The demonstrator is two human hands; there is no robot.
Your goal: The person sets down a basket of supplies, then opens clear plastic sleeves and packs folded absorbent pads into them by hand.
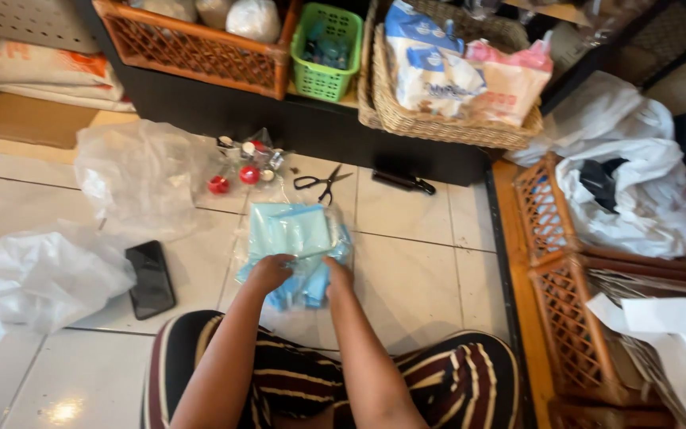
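Kneeling on a white tiled floor (414,262), the person works with both hands on a stack of light-blue plastic bags (295,234) lying on the tiles straight ahead of the knees. Left hand (270,272) rests on the near left edge of the stack, fingers curled down into it; whether they pinch a sheet cannot be told. Right hand (337,275) presses on the near right edge, fingers likewise bent and partly hidden. Hands sit near each other, not touching.

Beyond the stack: black-handled scissors (323,182), and a clear bag of small red-capped bottles (246,163). Left of the stack: a black phone (150,279), face up, between two crumpled clear plastic sheets (138,176). Wicker basket of packages (446,119) on the dark shelf above.
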